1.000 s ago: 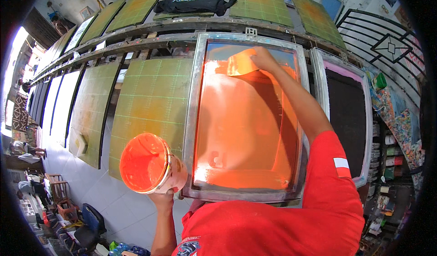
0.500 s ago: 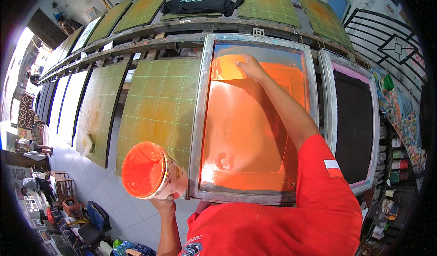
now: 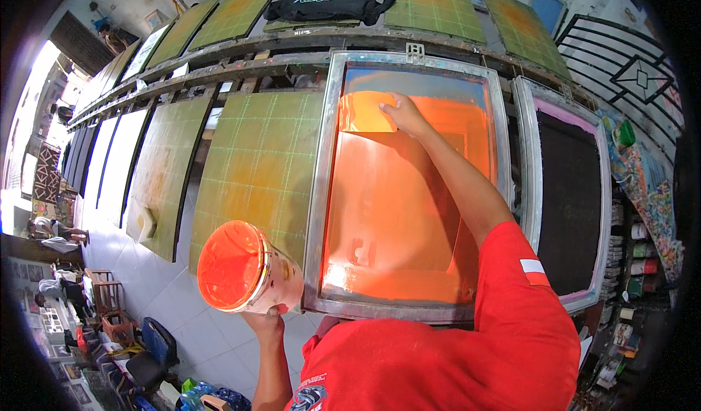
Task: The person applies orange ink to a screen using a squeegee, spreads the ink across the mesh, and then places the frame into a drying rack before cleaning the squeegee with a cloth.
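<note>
Downward fisheye from head height

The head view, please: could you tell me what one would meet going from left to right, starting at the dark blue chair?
Dark blue chair → bucket with orange contents → orange scraper → right hand → framed black panel.

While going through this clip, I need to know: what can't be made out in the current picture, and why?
All in the head view:
Left hand: most fingers are hidden by the bucket.
Right hand: some fingers are hidden behind the orange scraper.
Whatever lies under the framed screen: hidden by its orange coating.
Black shirt: far end cut off by the top edge.
Right-side shelf items: too small to identify.
</note>
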A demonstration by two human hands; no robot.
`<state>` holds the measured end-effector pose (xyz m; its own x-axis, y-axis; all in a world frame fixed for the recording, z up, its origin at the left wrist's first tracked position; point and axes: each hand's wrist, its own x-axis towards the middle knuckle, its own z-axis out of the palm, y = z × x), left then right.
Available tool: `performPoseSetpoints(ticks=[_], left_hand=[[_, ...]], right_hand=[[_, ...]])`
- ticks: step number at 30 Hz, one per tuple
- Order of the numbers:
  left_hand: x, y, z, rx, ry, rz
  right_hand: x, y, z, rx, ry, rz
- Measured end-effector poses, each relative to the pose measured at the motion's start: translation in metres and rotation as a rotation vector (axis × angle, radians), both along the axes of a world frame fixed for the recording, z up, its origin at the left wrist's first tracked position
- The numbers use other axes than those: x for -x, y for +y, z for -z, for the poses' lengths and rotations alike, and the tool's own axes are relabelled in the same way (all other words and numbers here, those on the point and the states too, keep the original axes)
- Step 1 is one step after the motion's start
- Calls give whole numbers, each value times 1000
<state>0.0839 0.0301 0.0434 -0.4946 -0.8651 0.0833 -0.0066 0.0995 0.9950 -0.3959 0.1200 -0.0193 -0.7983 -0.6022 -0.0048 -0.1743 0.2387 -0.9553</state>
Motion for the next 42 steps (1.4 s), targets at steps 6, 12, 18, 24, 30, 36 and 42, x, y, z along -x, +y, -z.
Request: performPoseSetpoints(ticks=[6, 12, 18, 24, 30, 36, 42], left_hand=[[-5, 1, 4, -30, 70, 14], [-16, -1, 9, -42, 106, 10], [-14, 7, 1, -76, 153, -65], [-21, 8, 1, -56, 169, -68], [-32, 15, 0, -62, 203, -47], [-44, 12, 4, -16, 153, -37], [-25, 0, 11, 99, 57, 29]], right_hand=[[-5, 2, 14, 63, -95, -45], [-27, 4, 0, 45, 11, 20], [-29, 3, 15, 6, 80, 62], [-41, 10, 6, -60, -21, -8], [-64, 14, 3, 26, -63, -30], [-74, 24, 7, 110, -99, -18], [-122, 54, -51, 312, 27, -24]])
